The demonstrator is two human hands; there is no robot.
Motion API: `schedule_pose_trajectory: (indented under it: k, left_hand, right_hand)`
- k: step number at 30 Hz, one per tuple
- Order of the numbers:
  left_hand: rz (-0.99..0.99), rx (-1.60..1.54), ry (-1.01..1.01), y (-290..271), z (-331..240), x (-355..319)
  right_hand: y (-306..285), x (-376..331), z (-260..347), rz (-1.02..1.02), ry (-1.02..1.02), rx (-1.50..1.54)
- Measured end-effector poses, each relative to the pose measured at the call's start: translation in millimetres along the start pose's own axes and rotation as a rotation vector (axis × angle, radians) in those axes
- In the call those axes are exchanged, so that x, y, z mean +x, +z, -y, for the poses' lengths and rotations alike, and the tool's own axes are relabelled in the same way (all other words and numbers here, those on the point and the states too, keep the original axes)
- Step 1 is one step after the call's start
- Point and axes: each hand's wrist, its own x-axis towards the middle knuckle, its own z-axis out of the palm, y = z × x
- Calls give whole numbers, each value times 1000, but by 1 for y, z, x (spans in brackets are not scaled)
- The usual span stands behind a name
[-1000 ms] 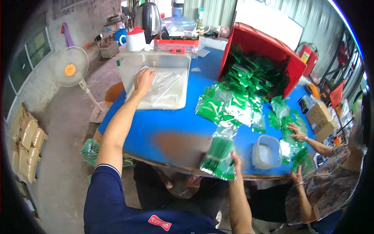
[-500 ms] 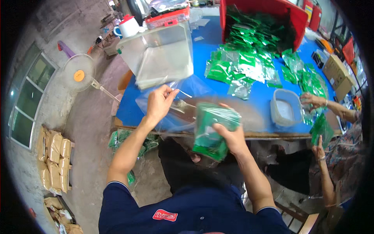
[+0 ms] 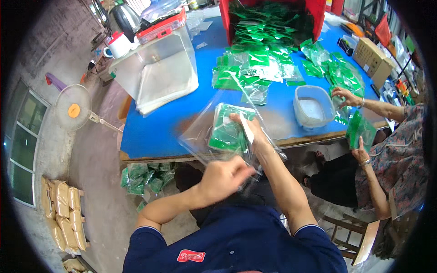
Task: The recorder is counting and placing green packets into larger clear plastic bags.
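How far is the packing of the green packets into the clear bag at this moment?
Done: filled bundles of green packets lie under the blue table. In hand: the right hand pushes a stack of green packets into a clear bag, which the left hand holds. Left: a large loose pile on the table and more in the red bin.

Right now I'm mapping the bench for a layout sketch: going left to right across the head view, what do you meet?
Standing fan → clear plastic bin → clear bag with the stack of green packets in the right hand → small clear tub → cardboard box.
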Motion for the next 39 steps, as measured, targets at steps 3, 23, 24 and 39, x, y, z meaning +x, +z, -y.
schedule_pose_trajectory:
  k: [3,23,24,39]
  left_hand:
    - [2,143,364,-17,-37,17]
    - [545,181,327,-48,34,192]
    - [546,169,319,-43,25,194]
    - [-856,-1009,-297,-30,130,11]
  right_hand:
    - [0,4,-8,-47,-32,-360]
    - [7,-6,3,308,-109,-601]
    - [5,-3,6,415,-9,-625]
    - [-3,-2,15,178,285,-424]
